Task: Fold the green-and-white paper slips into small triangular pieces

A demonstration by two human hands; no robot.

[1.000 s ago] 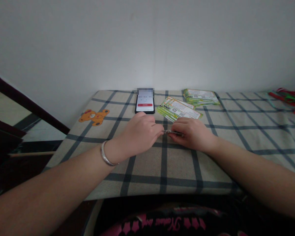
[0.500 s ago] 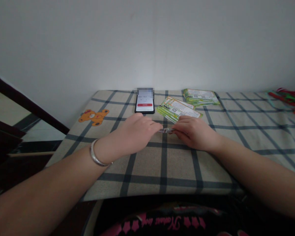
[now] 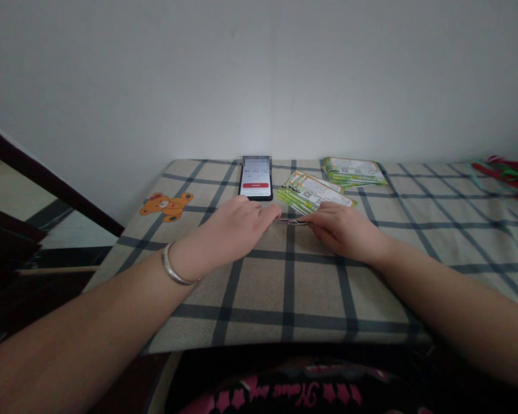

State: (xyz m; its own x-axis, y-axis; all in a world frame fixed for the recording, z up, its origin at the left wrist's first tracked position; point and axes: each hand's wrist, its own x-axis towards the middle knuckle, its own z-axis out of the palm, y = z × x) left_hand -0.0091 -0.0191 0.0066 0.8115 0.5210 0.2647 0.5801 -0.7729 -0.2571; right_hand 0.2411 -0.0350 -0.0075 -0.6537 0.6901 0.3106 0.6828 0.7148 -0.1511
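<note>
- My camera sits on my head, looking forward and slantwise down on the table (image 3: 259, 287).
- It is near: my left hand (image 3: 235, 227) and right hand (image 3: 345, 230) fall mid-view, the forearms (image 3: 453, 302) running out at the sides.
- The wall (image 3: 259, 75) fills its top; my dark clothing (image 3: 285, 392) edges in below.

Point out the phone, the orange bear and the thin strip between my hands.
Phone (image 3: 256, 179), head view: on its lit screen.
Orange bear (image 3: 172, 204), head view: on its body.
Thin strip (image 3: 292, 221), head view: middle of its exposed stretch.
</note>
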